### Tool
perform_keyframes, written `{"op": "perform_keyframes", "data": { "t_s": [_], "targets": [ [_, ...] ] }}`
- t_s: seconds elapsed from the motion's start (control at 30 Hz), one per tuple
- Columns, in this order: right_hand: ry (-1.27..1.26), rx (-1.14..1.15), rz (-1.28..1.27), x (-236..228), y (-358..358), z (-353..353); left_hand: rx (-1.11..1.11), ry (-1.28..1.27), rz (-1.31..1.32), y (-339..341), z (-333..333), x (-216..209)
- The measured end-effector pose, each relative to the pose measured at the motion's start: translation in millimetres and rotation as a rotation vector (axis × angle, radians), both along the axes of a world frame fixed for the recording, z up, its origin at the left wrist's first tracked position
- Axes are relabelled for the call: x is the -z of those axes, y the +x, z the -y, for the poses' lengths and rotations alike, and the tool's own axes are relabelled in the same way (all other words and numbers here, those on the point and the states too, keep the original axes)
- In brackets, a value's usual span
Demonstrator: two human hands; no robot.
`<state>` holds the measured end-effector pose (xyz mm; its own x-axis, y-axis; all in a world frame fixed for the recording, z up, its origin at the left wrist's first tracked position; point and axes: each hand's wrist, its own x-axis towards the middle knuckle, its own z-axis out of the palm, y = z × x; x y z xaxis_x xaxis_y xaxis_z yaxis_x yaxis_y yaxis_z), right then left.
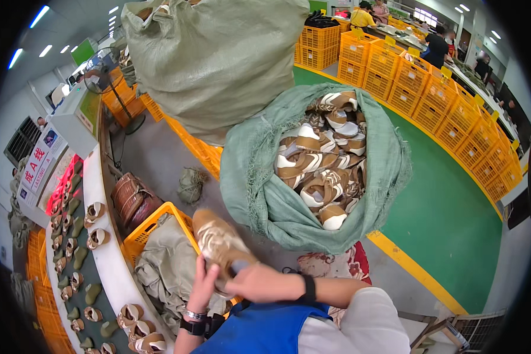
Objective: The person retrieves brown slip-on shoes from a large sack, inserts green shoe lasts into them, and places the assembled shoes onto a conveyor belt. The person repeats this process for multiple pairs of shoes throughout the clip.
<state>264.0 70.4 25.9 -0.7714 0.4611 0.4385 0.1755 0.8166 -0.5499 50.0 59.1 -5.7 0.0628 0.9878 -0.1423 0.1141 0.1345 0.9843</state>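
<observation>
A brown and white laced shoe upper (217, 241) is held in front of me over the orange crate, its toe pointing up and away; motion blurs it slightly. My right hand (264, 284) grips it near the heel opening, fingers partly smeared. Close beside the heel on the other side, my left hand (202, 287) has its fingers bent against the upper. Beyond them a green woven sack (248, 177) stands with its mouth rolled back, full of similar brown and white shoe uppers (321, 162).
At left runs a curved white ledge (115, 265) bearing several uppers (140, 330), beside a green conveyor belt (103, 289) with uppers and green lasts. An orange crate (137, 241) holds grey cloth. A large grey-green sack (212, 65) stands behind. Orange crates (419, 88) line the far right.
</observation>
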Motion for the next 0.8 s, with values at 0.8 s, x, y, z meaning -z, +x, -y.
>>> {"op": "perform_keyframes", "data": {
  "t_s": [0.8],
  "targets": [
    [-0.156, 1.116, -0.258, 50.3, 115.0, -53.7, -0.244, -0.084, -0.13, -48.1, 40.0, 37.7]
  ]
}}
